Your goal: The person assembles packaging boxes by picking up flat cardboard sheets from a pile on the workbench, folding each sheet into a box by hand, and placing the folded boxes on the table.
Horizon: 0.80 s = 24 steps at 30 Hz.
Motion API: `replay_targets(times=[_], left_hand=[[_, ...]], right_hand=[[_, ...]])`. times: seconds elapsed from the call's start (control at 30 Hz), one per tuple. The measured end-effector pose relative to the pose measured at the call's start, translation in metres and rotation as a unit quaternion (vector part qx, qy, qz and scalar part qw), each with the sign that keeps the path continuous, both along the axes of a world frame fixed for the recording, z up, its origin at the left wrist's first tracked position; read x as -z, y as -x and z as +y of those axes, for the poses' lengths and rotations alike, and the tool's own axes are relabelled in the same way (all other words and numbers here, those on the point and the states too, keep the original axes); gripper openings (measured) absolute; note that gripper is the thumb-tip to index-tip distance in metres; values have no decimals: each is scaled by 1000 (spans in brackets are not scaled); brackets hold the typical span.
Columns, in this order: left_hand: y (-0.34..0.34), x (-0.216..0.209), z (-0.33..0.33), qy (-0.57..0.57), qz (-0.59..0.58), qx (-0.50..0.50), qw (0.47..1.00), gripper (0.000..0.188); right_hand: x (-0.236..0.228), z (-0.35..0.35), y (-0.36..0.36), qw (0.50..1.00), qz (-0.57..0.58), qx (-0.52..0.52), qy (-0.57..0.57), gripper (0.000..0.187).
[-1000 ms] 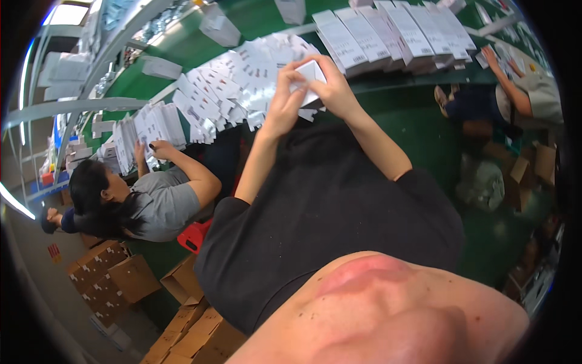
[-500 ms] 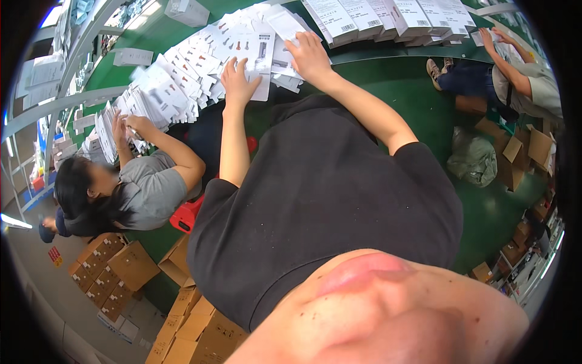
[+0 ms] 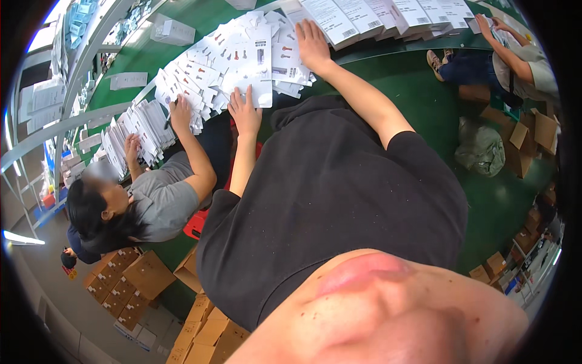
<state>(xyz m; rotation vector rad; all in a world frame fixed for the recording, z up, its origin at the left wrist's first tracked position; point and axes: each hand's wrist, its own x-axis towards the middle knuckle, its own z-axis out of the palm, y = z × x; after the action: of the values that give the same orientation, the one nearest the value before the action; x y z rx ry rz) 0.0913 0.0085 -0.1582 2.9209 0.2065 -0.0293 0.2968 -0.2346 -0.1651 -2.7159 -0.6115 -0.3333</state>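
White flat printed cards [image 3: 209, 60] with small coloured pictures lie fanned out over the table before me. My left hand [image 3: 245, 114] is at the near edge of the topmost card [image 3: 253, 67], its fingers stretched out and touching it. Farther right, my right hand [image 3: 313, 50] lies with extended fingers at the right side of the spread, near a row of white boxes [image 3: 336, 24]. Neither hand is closed around anything. What lies under the right palm is hidden.
At my left a co-worker in a grey shirt [image 3: 160, 197] reaches over a stack of standing white cards [image 3: 145, 124]. Another person [image 3: 515, 64] works at the far right. Brown cartons [image 3: 209, 333] stand at the lower left; a plastic bag [image 3: 479, 148] is on the green floor.
My left hand has moved down toward the near edge of the card. My right hand has shifted slightly upward. The co-worker's one hand has moved right, onto the fanned cards.
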Motion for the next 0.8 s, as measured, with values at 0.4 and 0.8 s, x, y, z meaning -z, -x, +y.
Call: replay_targets(times=[0.4,0.8], left_hand=[[13,-12,0,64,-49,33,996,60],[-7,-48,-12,203,-216,8,955,45]], right_hand=[[4,-47,-28,992,-40,52,108,53],[15,-116,-52,982,-18,134,130,59]])
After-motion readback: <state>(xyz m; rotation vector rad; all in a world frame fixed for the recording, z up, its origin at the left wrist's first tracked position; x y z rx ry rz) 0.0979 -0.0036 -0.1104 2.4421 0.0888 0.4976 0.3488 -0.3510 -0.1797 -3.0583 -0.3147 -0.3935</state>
